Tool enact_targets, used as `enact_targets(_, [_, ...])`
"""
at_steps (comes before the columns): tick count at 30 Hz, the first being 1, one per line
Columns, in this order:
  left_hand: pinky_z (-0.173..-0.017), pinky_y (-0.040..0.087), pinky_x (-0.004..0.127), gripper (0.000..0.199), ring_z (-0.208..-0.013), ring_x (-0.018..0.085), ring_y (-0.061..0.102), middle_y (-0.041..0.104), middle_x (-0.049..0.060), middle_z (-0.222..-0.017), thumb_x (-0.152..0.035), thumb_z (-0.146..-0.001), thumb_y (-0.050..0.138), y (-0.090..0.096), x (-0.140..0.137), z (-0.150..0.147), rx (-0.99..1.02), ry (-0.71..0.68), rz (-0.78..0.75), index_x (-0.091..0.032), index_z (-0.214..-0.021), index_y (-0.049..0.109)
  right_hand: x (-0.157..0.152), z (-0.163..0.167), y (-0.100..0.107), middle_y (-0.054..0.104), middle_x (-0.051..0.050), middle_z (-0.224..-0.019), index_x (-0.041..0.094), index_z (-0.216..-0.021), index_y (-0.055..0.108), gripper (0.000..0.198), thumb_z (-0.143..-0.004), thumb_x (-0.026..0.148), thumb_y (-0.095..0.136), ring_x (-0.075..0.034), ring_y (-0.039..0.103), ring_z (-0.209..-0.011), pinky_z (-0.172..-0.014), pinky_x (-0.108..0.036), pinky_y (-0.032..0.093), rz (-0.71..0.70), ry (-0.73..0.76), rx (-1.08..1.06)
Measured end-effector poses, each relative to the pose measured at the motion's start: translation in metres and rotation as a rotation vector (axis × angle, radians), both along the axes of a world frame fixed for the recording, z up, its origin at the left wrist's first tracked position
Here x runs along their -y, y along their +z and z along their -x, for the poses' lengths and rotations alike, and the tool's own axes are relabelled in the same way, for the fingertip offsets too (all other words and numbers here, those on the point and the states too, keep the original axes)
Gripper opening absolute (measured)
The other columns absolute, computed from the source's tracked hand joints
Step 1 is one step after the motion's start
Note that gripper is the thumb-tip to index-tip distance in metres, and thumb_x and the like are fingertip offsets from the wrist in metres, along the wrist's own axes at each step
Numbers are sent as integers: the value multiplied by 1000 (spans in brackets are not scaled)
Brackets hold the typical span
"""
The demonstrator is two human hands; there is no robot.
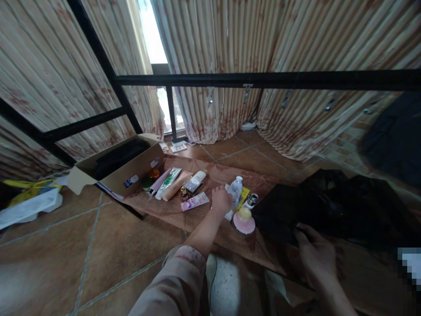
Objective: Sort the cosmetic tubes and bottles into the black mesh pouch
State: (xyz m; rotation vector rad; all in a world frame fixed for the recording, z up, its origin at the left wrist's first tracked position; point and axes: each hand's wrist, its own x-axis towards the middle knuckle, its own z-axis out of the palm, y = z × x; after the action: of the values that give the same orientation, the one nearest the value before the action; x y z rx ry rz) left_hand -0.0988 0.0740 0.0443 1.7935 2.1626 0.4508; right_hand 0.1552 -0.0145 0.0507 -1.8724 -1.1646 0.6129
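Observation:
My left hand (221, 200) is low over the covered bench, its fingers curled. White edges show beside and below it, but what the fingers hold, if anything, is hidden. Just to its right stand a pale lavender bottle (236, 191), a yellow packet (244, 195), a silver-capped jar (251, 201) and a round pink container with a cream-coloured knob (244, 223). Left of the hand lies a pink-and-white tube (195, 202). My right hand (315, 252) pinches the near edge of a black bag (279, 206), which sprawls across the bench's right end.
Further left on the bench (263, 252) lie several tubes (169, 183), a small gold-capped bottle (184, 192) and a glittery item (196, 181). An open cardboard box (140, 169) with dark contents sits at the left end. A black metal frame bar (210, 80) crosses before curtains (217, 39).

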Motion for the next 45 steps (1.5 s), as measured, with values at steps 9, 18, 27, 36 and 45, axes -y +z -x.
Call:
enact_targets(9, [-99,43,36,36,-117,27,58,66,15,-122,-30,-89,55,6,-1,11,50,68,-24,-14,-121,60,0,-5,-7,77,-10,-88,17,-94,77,39,-71,43,61,-30,70,-82,-70,-35,50,-18,19,10])
enact_targets(18, [-104,38,48,45,-130,33,44,51,18,-140,-32,-89,54,21,9,19,-39,207,-144,-14,-130,51,-2,-7,-11,77,-11,-98,17,-97,76,41,-71,44,61,-33,68,-98,-83,-39,49,3,9,17])
enact_targets(27, [-107,36,52,57,-141,34,33,39,19,-152,-31,-84,56,16,10,18,-131,237,-156,-15,-138,45,0,-2,-3,77,-12,-95,16,-94,76,43,-68,47,59,-34,68,-93,-78,-40,49,18,-12,30])
enact_targets(36, [-106,37,56,58,-142,35,32,38,22,-152,-29,-84,53,17,9,18,-149,258,-124,-12,-139,45,-1,-4,-6,76,-11,-96,18,-96,76,42,-70,46,59,-33,68,-93,-79,-40,49,68,-20,42])
enact_targets(45, [-107,37,54,62,-140,35,34,40,21,-151,-32,-82,58,15,9,17,-153,233,-103,-12,-139,45,1,1,4,75,-12,-101,19,-95,75,43,-68,47,57,-35,66,-103,-86,-43,48,82,-13,40])
